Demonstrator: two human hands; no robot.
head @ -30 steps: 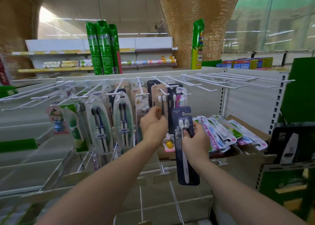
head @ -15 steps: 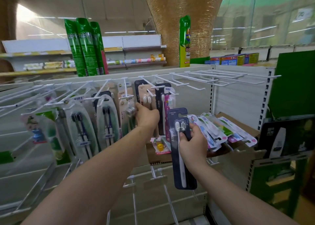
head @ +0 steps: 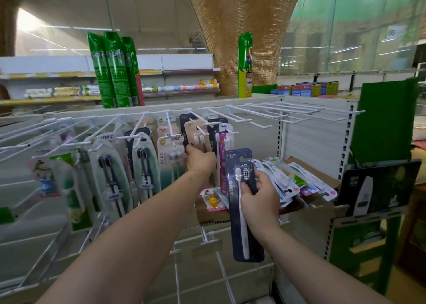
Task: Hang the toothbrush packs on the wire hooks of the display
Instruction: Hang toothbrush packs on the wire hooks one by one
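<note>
My right hand (head: 258,200) grips a dark navy toothbrush pack (head: 242,223) upright in front of the display, its hang slot at the top. My left hand (head: 199,160) reaches in among the hung packs and holds the lower part of a beige toothbrush pack (head: 194,133) on a white wire hook (head: 200,121). Several other packs (head: 110,172) hang on hooks to the left. A dark pack (head: 213,133) and a pink one (head: 222,165) hang just right of my left hand.
A cardboard box (head: 216,213) on the shelf holds a fan of loose toothbrush packs (head: 295,179). Bare wire hooks (head: 276,112) jut out at the upper right. Lower hooks (head: 221,266) stick out below the box. A green stand (head: 378,137) is at the right.
My left hand reached further into the hung packs and took hold of the beige one. My right hand kept the navy pack and shifted slightly right as the view moved.
</note>
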